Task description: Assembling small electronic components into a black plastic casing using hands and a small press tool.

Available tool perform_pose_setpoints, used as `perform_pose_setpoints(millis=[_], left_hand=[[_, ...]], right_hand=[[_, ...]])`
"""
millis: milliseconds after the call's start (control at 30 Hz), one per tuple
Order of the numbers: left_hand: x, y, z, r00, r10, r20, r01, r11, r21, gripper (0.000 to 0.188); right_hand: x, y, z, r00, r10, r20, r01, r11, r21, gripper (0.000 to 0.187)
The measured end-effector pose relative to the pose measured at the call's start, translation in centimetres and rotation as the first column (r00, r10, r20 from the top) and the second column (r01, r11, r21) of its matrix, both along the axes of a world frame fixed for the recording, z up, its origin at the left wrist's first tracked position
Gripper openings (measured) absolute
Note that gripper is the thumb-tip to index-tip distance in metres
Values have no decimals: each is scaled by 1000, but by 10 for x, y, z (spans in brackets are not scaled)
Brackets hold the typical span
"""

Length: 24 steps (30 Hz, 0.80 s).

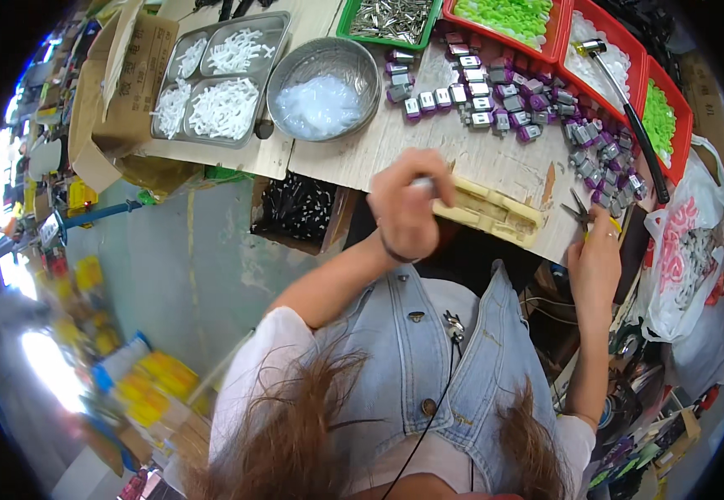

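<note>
My left hand (408, 208) is closed, somewhat blurred, beside the left end of a cream-coloured slotted fixture (503, 218) on the table's front edge. A small silvery part (423, 184) shows between its fingers; I cannot make out its exact kind. To the right of the fixture, my right hand (597, 260) grips pliers with yellow handles (579, 212). Their jaws are parted and point up over the tabletop. Beyond both hands lie many small motors (480, 103) with silver bodies and purple or white ends, some lined up, others heaped.
A metal bowl (370, 104) with clear plastic and a divided tray (253, 137) of white parts stand at left. Red bins (558, 42) and a green tray (347, 25) line the back. A hammer (638, 125) lies across the right bins. A box (341, 221) sits below the table.
</note>
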<state>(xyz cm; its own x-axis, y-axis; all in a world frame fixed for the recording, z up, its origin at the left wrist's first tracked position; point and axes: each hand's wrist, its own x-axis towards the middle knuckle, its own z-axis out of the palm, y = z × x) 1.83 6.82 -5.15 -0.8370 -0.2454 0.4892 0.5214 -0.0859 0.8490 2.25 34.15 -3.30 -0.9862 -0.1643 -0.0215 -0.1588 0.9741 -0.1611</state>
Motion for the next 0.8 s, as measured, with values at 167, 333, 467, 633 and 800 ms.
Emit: perform_pose_setpoints(millis=[167,333,467,633,800], left_hand=[[1,-12,-48,998,-41,-51,38,997,-71,55],[18,-9,2,959,-87,271,73,995,63,33],[36,-21,21,948,1,319,10,999,-33,20],[54,-41,30,948,179,261,-104,955,-278,18],[63,-54,23,945,202,257,-133,955,-264,20]], right_hand=[[3,-7,-13,978,-201,-50,182,949,-257,33],[-19,-55,38,972,202,-122,-233,901,-366,15],[-15,-109,53,914,400,-61,-393,841,-372,16],[-7,-147,59,839,535,-102,-544,814,-203,16],[-1,-170,58,819,559,-126,-573,809,-135,18]])
